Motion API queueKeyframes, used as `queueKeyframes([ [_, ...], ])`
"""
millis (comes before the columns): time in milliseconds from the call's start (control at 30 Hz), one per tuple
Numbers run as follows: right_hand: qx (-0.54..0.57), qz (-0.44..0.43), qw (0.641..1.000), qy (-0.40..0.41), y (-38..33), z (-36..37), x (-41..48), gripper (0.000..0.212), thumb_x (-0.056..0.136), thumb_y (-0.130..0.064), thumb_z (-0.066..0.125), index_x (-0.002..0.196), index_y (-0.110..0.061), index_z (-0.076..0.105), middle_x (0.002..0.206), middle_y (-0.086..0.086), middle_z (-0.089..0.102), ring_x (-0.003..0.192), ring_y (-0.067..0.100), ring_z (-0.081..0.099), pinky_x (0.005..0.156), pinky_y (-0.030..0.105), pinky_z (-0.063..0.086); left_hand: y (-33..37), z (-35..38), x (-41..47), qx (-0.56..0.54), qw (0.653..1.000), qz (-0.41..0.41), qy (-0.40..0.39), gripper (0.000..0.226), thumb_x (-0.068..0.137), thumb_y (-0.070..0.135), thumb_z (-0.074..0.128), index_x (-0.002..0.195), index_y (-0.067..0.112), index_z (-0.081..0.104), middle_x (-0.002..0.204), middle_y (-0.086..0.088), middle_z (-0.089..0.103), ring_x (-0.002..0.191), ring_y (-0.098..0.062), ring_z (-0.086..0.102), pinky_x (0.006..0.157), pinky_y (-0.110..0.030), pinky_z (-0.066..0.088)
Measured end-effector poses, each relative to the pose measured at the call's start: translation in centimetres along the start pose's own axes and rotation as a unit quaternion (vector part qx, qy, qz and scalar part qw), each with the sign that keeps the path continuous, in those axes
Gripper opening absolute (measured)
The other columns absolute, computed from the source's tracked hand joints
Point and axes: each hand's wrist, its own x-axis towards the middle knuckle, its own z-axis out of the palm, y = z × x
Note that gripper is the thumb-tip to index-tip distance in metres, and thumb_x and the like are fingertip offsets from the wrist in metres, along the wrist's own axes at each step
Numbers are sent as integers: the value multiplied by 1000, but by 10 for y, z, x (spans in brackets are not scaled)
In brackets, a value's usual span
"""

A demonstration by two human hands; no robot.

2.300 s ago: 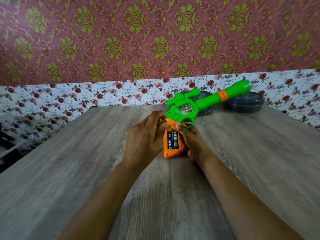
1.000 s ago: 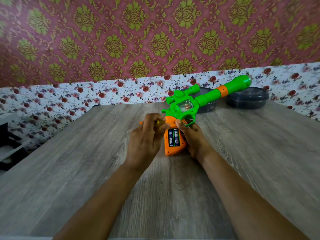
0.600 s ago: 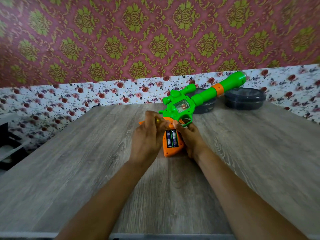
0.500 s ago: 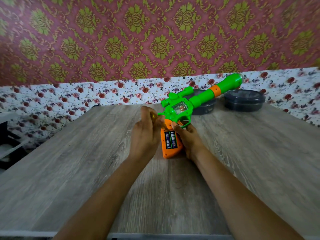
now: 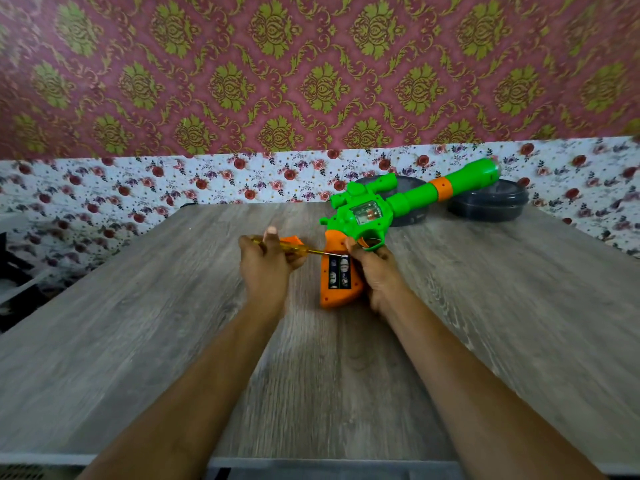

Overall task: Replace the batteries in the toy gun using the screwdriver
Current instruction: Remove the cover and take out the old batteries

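A green toy gun (image 5: 374, 211) with an orange grip (image 5: 329, 292) lies on the wooden table, barrel pointing to the far right. The grip's battery bay is uncovered and two dark batteries (image 5: 339, 277) sit side by side in it. My left hand (image 5: 266, 268) is shut on a yellow-handled screwdriver (image 5: 294, 248); its metal shaft points right and its tip reaches the top of the battery bay. My right hand (image 5: 375, 271) grips the right side of the orange grip. An orange piece (image 5: 292, 240), perhaps the bay cover, shows just behind my left hand.
Two dark round lidded containers (image 5: 488, 204) stand at the table's far right edge, one partly behind the gun. The grey wooden table (image 5: 173, 341) ends at a floral wall at the back. Dark furniture shows at the far left.
My left hand has drawn back to the left from the gun, so the screwdriver's handle and shaft now show, tip at the battery bay. My right hand still holds the grip.
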Motion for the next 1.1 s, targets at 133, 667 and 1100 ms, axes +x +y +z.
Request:
queueKeyframes([
  [133,-13,10,1000,-4,0,-3,1,45,81,-15,69,123,-8,54,113,13,63,81,19,62,66,29,51,-3,-2,4,-78,990,-119,-8,40,102,23,36,109,-15,47,77,-15,61,51,-7,66,48,-20,54],
  [667,-25,-12,998,-56,2,-4,2,38,86,-12,61,123,-4,55,103,13,64,85,23,62,82,41,51,17,-1,-16,128,942,303,-58,26,92,40,48,91,14,46,75,0,65,67,-3,66,59,-14,52],
  [1100,-32,4,999,-35,0,-4,0,37,85,-16,65,120,-9,57,108,11,65,81,18,62,73,32,53,11,-5,0,36,989,139,35,21,100,28,42,79,24,41,73,-4,60,66,-14,64,67,-33,57],
])
